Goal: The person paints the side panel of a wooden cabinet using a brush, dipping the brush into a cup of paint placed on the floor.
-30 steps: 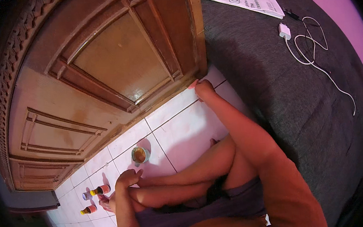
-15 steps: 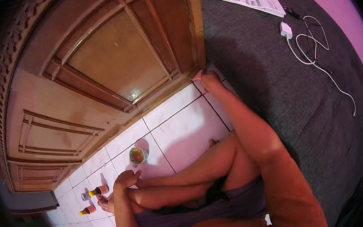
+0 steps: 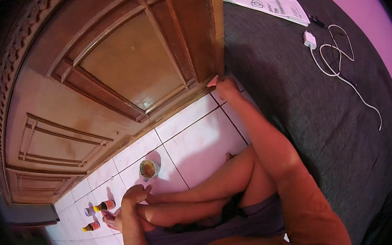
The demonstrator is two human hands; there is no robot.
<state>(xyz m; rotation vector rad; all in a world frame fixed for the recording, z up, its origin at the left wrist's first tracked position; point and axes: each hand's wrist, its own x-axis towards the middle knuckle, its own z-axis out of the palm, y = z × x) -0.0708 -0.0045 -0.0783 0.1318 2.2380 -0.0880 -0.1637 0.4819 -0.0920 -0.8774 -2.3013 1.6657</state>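
My right hand [image 3: 228, 90] reaches out to the far corner and is closed on a small pink cloth-like piece [image 3: 213, 81]. It presses this piece against the bottom edge of the brown carved wooden cabinet [image 3: 126, 59], close to its right end. On my folded leg [image 3: 192, 192] rests my left hand [image 3: 137, 193], fingers loosely out and thumb apart, holding nothing. A mug [image 3: 149, 169] with something brownish inside stands on the tiles just beyond the left hand.
Two small dark bottles with yellow caps, one upper [image 3: 104, 206] and one lower [image 3: 91, 227], are on the floor at left beside a small bluish container [image 3: 89, 211]. A dark grey cloth-covered surface [image 3: 289, 83] at right carries a white packet [image 3: 267, 4] and a white charger [image 3: 309, 40] with cable.
Against the cabinet, my right hand and the pink piece have shifted slightly left and up along its lower edge. My left hand stays on the leg. The view has turned a little.
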